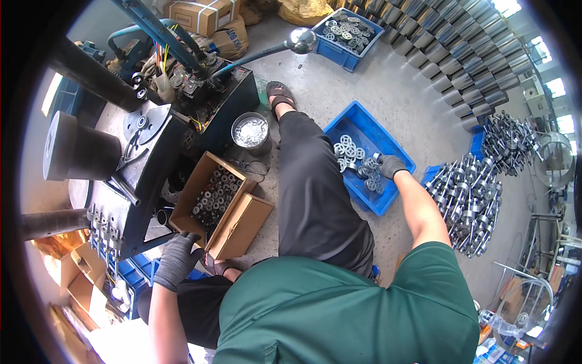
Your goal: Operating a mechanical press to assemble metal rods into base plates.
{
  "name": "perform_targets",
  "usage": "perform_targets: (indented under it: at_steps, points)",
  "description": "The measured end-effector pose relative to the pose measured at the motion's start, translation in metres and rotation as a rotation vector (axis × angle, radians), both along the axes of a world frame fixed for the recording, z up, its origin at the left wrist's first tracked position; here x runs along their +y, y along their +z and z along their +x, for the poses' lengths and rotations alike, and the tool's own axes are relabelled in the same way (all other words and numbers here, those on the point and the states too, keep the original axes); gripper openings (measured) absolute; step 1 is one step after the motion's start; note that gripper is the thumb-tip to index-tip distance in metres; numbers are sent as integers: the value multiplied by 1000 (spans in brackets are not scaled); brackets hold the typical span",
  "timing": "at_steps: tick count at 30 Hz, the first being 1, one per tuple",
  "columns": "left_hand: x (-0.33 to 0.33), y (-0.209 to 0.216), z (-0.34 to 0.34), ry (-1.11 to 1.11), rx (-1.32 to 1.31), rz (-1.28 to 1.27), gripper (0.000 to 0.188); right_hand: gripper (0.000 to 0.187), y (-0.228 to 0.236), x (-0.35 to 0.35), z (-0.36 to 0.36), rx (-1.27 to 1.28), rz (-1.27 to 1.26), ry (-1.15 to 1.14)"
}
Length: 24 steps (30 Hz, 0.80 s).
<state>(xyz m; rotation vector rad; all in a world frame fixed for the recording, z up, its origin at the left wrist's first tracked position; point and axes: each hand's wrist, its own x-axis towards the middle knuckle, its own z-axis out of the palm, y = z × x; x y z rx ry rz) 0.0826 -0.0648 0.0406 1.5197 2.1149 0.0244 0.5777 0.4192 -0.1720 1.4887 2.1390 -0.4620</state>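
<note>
My right hand (391,165), in a dark grey glove, is over a blue plastic crate (397,142) on the floor. Its fingers are closed at a small metallic piece too small to make out. Below and beside them lie several round slotted metal discs (347,150). On the other side, my left hand (176,262), also gloved, hangs beside the near end of an open cardboard box (182,209). Its fingers and thumb are apart, with nothing visible between them. Small ring-shaped metal parts (216,195) fill the box.
A dark machine with a bench (154,182) and a ball-ended lever (301,40) stands at left. Near it is a metal bucket (250,132) of shiny pieces. A second blue crate (348,42) holds discs. Shafted metal parts (467,200) and stacked cylinders (448,54) line the right.
</note>
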Motion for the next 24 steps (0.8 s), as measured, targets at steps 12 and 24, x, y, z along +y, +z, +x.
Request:
perform_targets:
  at_steps: [12,24]
  points:
    - [-2,-24,-5,50,15,-119,40,24,-21,19,-33,-307,32,507]
    - [-8,-33,-10,106,-38,-146,39,58,-23,13,-60,-287,-148,-110]
